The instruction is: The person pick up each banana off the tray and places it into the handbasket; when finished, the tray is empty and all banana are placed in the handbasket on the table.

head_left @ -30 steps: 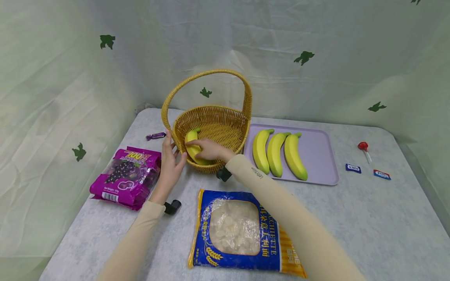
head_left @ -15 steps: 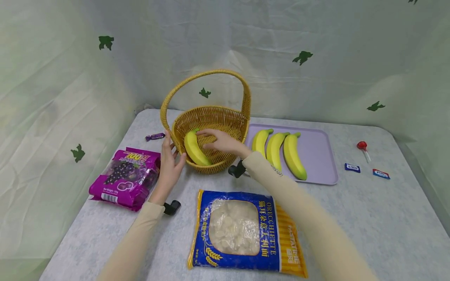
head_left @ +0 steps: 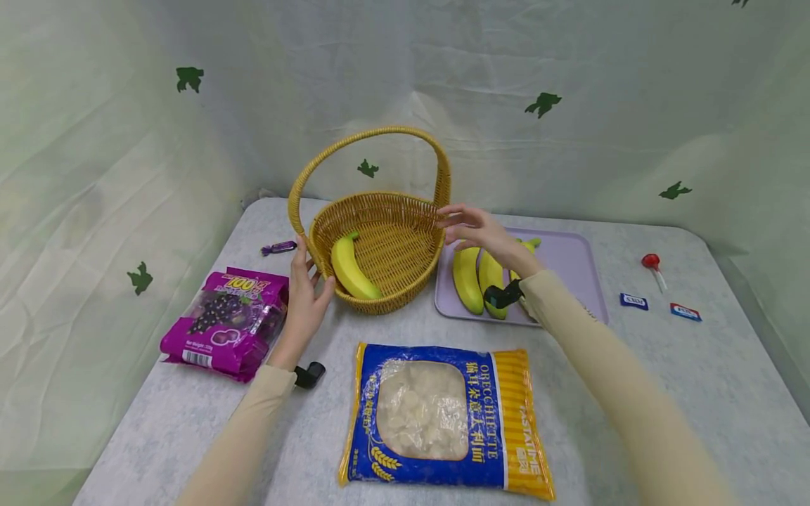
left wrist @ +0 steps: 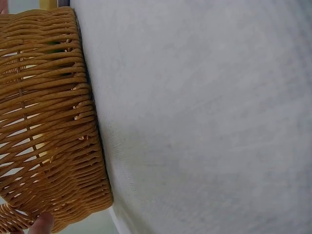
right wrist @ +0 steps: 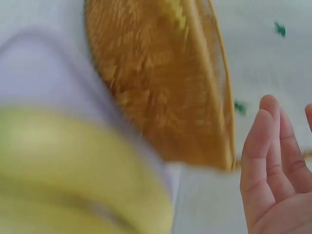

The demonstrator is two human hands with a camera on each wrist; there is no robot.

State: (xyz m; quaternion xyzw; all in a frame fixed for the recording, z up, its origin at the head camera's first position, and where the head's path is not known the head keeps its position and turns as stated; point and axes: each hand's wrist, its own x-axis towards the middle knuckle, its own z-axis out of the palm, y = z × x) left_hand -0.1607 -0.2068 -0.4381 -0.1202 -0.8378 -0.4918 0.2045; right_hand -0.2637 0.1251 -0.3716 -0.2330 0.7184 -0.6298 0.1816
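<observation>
Head view: the left hand (head_left: 308, 299), spread, likely steadies the golden wicker basket (head_left: 408, 249) around one curved yellow banana (head_left: 352, 269), while the loose, empty right hand (head_left: 484, 235) hangs by its rim, contact unclear.

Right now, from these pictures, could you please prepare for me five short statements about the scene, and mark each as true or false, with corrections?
1. One banana lies inside the basket. True.
2. The right grip is holding a banana. False: it holds nothing.
3. The purple candy bag lies to the left of the basket. True.
4. The lollipop is on the tray. False: it lies on the table, to the right of the tray.
5. The blue and yellow pasta bag stands upright. False: it lies flat on the table.
</observation>
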